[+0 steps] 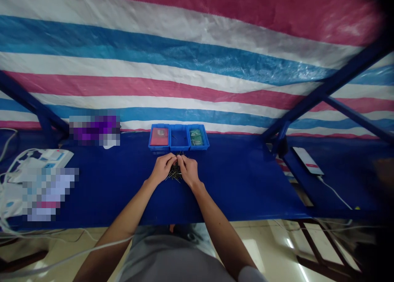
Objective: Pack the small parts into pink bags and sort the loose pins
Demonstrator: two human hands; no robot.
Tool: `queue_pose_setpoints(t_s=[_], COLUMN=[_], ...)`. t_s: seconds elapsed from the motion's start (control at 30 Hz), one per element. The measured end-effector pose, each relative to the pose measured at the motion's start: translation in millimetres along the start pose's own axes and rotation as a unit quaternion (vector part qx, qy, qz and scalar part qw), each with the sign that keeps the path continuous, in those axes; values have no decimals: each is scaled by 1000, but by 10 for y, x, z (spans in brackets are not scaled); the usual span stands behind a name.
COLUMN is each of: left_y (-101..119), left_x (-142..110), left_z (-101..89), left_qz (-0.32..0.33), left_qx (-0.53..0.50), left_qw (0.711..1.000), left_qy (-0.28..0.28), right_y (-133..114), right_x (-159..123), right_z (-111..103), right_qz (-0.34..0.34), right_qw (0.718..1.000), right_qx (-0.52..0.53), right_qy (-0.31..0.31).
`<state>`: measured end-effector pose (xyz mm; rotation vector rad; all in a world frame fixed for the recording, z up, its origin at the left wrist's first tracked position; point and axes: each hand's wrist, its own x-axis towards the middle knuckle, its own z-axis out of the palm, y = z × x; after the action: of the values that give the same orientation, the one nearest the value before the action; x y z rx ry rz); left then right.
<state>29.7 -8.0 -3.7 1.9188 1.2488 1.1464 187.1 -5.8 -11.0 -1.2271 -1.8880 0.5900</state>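
My left hand and my right hand meet over a small heap of thin, dark, brass-toned screws or nails on the blue tabletop. Both hands have their fingers curled and pinched at the heap's far edge; whatever sits between the fingertips is too small to make out. Just beyond stand three joined blue bins. A red piece lies in the left bin, and a few tiny dark bits are in the middle bin. Silvery pieces on a green base fill the right bin.
White power strips and cables lie at the left, near blurred-out items. A phone with a charging cable rests on another blue surface to the right. Blue metal struts rise before a striped tarp.
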Motion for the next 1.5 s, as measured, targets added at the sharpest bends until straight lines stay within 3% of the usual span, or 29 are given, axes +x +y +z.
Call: queue_pose_setpoints(t_s=[0.23, 0.8, 1.13, 1.5], left_y=[30, 12, 34, 8], left_x=[2, -5, -8, 2], left_z=[-28, 11, -21, 14], left_qz=[-13, 11, -17, -7], left_qx=[-16, 4, 12, 9], left_qw=[1000, 1000, 999, 1000], left_qy=[4, 18, 32, 20], right_y=[-20, -18, -26, 0], right_x=[12, 5, 13, 5], right_z=[-57, 48, -33, 44], right_qz=[-56, 7, -61, -19], right_qw=[998, 1000, 998, 999], right_qx=[30, -19, 16, -31], right_qy=[4, 13, -7, 20])
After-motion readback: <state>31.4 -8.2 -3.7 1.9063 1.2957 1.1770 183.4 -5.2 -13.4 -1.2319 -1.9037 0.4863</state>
